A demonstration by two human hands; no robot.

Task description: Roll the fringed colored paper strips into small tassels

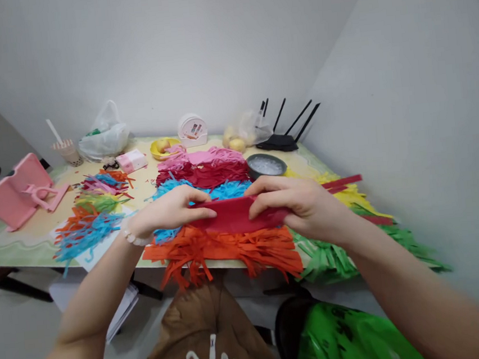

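Note:
A folded strip of dark red tissue paper [232, 215] is stretched between both hands above the table. My left hand [178, 208] pinches its left end between thumb and fingers, a beaded bracelet on that wrist. The right end is gripped by my right hand [295, 205], whose fingers curl over the top edge. Beneath and nearer me lies orange fringed paper [221, 250], its tassels hanging over the table edge. Behind the strip are blue fringed paper [227, 191], crimson fringed paper [209, 174] and pink fringed paper [199, 158].
Green fringe [332, 258] and yellow fringe [351, 196] lie right. A grey bowl [266, 164] and black router [278, 142] stand behind. At left are small tassels [87, 231], a pink tablet stand [20, 189], a drink cup [67, 152] and a plastic bag [104, 139].

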